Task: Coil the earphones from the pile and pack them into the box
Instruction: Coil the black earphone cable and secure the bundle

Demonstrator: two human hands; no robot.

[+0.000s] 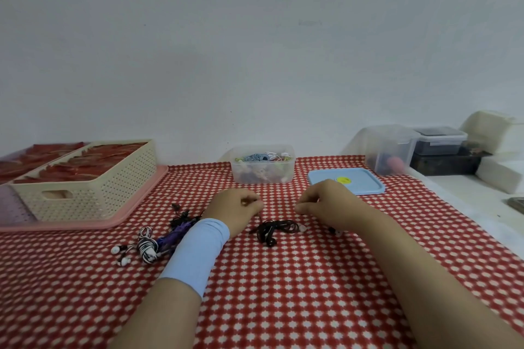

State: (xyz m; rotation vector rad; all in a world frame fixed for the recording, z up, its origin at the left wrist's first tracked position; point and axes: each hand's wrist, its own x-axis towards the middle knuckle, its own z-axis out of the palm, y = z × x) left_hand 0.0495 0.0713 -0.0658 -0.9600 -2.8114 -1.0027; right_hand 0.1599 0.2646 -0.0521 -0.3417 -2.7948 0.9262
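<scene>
A tangled pair of black earphones (273,231) lies on the red checked cloth between my hands. My left hand (235,207), with a light blue wristband, is closed and pinches what looks like one end of its cable. My right hand (329,202) is closed too, its fingertips just above the right end of the tangle; what it pinches is hidden. To the left sits the pile: black and purple earphones (181,225) and a white-and-black striped pair (144,248). The clear plastic box (263,167) stands open at the back, with several coiled earphones inside.
The box's blue lid (347,181) lies flat behind my right hand. A cream perforated basket (88,181) with red items sits on a pink tray (136,207) at the left. Clear containers (388,150) and white foam blocks (499,176) stand at the right.
</scene>
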